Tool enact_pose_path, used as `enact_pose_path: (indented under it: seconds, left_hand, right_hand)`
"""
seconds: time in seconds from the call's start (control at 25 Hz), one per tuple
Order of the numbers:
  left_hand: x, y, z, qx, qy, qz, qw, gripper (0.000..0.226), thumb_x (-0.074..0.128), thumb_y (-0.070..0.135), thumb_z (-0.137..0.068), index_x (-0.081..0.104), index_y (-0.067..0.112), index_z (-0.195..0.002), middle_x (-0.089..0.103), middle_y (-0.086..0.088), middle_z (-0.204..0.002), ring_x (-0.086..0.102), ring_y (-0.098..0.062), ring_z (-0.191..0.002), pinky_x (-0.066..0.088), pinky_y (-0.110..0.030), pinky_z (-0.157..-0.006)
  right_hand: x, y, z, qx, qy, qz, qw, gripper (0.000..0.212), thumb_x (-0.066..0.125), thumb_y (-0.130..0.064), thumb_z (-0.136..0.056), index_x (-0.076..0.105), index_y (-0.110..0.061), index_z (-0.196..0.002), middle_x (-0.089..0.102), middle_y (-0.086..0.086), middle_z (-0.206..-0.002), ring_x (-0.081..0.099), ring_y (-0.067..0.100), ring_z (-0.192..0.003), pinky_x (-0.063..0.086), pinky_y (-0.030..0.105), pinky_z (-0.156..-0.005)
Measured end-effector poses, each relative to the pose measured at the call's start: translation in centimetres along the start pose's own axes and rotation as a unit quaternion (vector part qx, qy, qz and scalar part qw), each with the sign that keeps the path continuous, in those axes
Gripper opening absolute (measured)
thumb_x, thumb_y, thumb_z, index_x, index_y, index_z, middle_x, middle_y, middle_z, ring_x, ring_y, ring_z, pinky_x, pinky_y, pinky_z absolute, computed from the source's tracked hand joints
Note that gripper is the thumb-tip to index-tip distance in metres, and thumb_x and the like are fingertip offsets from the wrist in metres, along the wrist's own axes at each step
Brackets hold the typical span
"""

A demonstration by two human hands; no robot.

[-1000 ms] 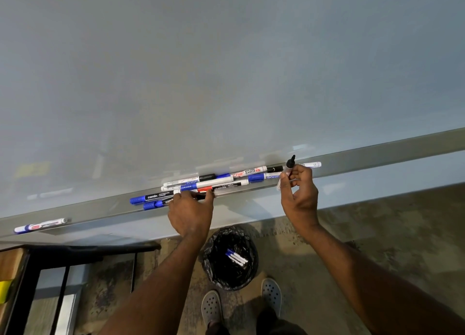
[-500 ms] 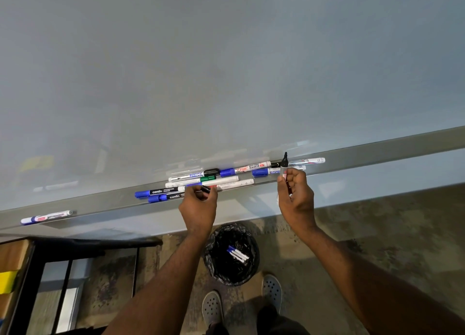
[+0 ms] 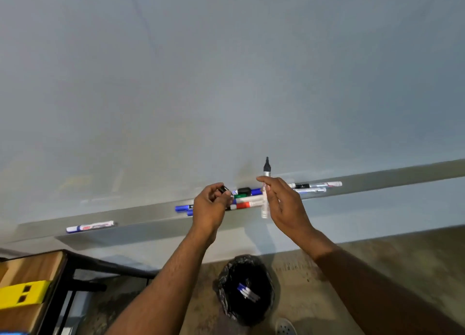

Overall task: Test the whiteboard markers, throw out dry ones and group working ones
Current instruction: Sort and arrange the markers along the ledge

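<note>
My right hand (image 3: 281, 203) holds an uncapped black marker (image 3: 265, 183) upright, its tip close to the whiteboard (image 3: 226, 70). My left hand (image 3: 210, 207) pinches the black cap (image 3: 222, 190) between thumb and fingers. Behind my hands, a pile of several markers (image 3: 245, 200) in blue, green, red and black lies on the grey marker ledge (image 3: 377, 178). Two more markers (image 3: 315, 185) lie to the right on the ledge. A single blue-capped marker (image 3: 90, 226) lies alone far left.
A black-lined bin (image 3: 245, 289) stands on the floor below the ledge with a few markers inside. A wooden table with a black frame (image 3: 32, 269) and a yellow object (image 3: 21, 294) is at lower left. My shoe (image 3: 285, 327) is by the bin.
My right hand lifted the black marker off the ledge and turned it upright toward the board. My left hand left the pile and rose, now pinching the black cap.
</note>
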State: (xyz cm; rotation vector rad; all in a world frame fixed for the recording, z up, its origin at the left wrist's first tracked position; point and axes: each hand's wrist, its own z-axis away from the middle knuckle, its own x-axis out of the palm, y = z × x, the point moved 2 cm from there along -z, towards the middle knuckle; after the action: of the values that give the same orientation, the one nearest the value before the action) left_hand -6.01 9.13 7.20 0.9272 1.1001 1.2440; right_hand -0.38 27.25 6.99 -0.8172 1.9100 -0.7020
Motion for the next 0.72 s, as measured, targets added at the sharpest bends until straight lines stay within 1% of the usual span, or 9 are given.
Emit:
enact_pose_path:
  seconds: [0.08, 0.16, 0.28, 0.4, 0.44, 0.52, 0.56, 0.64, 0.72]
  left_hand:
    - [-2.3, 3.8, 0.2, 0.056, -0.002, 0.019, 0.998, 0.017, 0.072, 0.01, -0.083, 0.067, 0.019, -0.096, 0.073, -0.006, -0.093, 0.071, -0.021, -0.088, 0.056, -0.033, -0.084]
    - [-4.8, 8.6, 1.0, 0.133, -0.001, 0.022, 0.991, 0.016, 0.074, 0.011, -0.082, 0.067, 0.015, -0.095, 0.074, 0.0, -0.088, 0.071, -0.014, -0.086, 0.054, -0.025, -0.08]
    - [-8.3, 16.4, 2.8, 0.261, 0.013, -0.006, 0.965, 0.017, 0.076, 0.016, -0.081, 0.065, 0.017, -0.095, 0.073, 0.008, -0.087, 0.069, -0.004, -0.083, 0.052, -0.014, -0.072]
    - [-11.4, 24.5, 4.7, 0.4, 0.036, -0.034, 0.915, 0.018, 0.073, 0.018, -0.084, 0.057, 0.022, -0.093, 0.074, 0.007, -0.092, 0.07, -0.005, -0.086, 0.055, -0.021, -0.076]
    - [-12.3, 27.3, 5.2, 0.443, 0.045, -0.043, 0.894, 0.019, 0.071, 0.019, -0.086, 0.055, 0.023, -0.093, 0.074, 0.006, -0.092, 0.07, -0.005, -0.086, 0.055, -0.02, -0.075]
    - [-14.0, 32.9, 6.1, 0.518, 0.078, -0.058, 0.85, 0.018, 0.069, 0.02, -0.088, 0.053, 0.023, -0.097, 0.072, 0.01, -0.093, 0.069, 0.001, -0.086, 0.052, -0.013, -0.072]
    - [-14.8, 35.5, 6.3, 0.546, 0.096, -0.064, 0.83, 0.018, 0.068, 0.021, -0.089, 0.055, 0.022, -0.102, 0.071, 0.012, -0.095, 0.067, 0.005, -0.088, 0.05, -0.008, -0.073]
    - [-16.0, 40.6, 6.5, 0.582, 0.135, -0.068, 0.799, 0.024, 0.065, 0.022, -0.09, 0.061, 0.021, -0.114, 0.069, 0.014, -0.098, 0.062, 0.013, -0.088, 0.044, -0.001, -0.075]
    - [-17.1, 44.9, 6.7, 0.599, 0.181, -0.078, 0.776, 0.025, 0.064, 0.024, -0.092, 0.065, 0.017, -0.115, 0.069, 0.01, -0.099, 0.061, 0.011, -0.083, 0.04, 0.004, -0.072]
  right_hand:
    - [0.1, -3.8, -1.9, -0.065, 0.027, 0.027, 0.997, 0.036, 0.044, -0.008, -0.096, 0.057, -0.018, -0.128, 0.064, 0.003, -0.11, 0.06, 0.014, -0.094, 0.049, 0.018, -0.08]
    - [-0.1, -7.6, -3.8, -0.151, 0.084, 0.086, 0.981, 0.035, 0.054, -0.005, -0.091, 0.056, -0.02, -0.123, 0.065, 0.005, -0.102, 0.062, 0.02, -0.089, 0.054, 0.031, -0.075]
    - [-2.2, -13.6, -7.1, -0.262, 0.175, 0.133, 0.94, 0.027, 0.067, -0.023, -0.088, 0.054, -0.022, -0.112, 0.065, 0.004, -0.088, 0.059, 0.021, -0.076, 0.051, 0.034, -0.068]
    - [-5.6, -20.0, -10.6, -0.361, 0.257, 0.156, 0.883, 0.023, 0.062, -0.038, -0.093, 0.062, -0.016, -0.1, 0.065, 0.003, -0.078, 0.055, 0.019, -0.068, 0.046, 0.031, -0.065]
    - [-6.8, -22.1, -11.9, -0.383, 0.278, 0.153, 0.868, 0.024, 0.059, -0.037, -0.095, 0.067, -0.014, -0.095, 0.065, 0.003, -0.076, 0.055, 0.02, -0.066, 0.046, 0.034, -0.064]
    - [-9.1, -26.3, -14.5, -0.408, 0.302, 0.129, 0.852, 0.027, 0.052, -0.029, -0.097, 0.071, -0.012, -0.089, 0.068, 0.002, -0.078, 0.058, 0.022, -0.064, 0.047, 0.037, -0.063]
    - [-10.2, -28.4, -15.8, -0.406, 0.305, 0.113, 0.854, 0.026, 0.051, -0.027, -0.096, 0.071, -0.012, -0.093, 0.07, 0.001, -0.082, 0.06, 0.022, -0.066, 0.049, 0.038, -0.064]
    - [-12.3, -32.1, -18.6, -0.352, 0.295, 0.08, 0.885, 0.02, 0.054, -0.029, -0.09, 0.065, -0.016, -0.102, 0.069, -0.001, -0.087, 0.062, 0.021, -0.073, 0.052, 0.035, -0.066]
    - [-14.4, -35.5, -21.2, -0.309, 0.276, 0.051, 0.909, 0.02, 0.063, -0.031, -0.087, 0.059, -0.019, -0.103, 0.068, -0.003, -0.086, 0.064, 0.019, -0.076, 0.052, 0.031, -0.066]
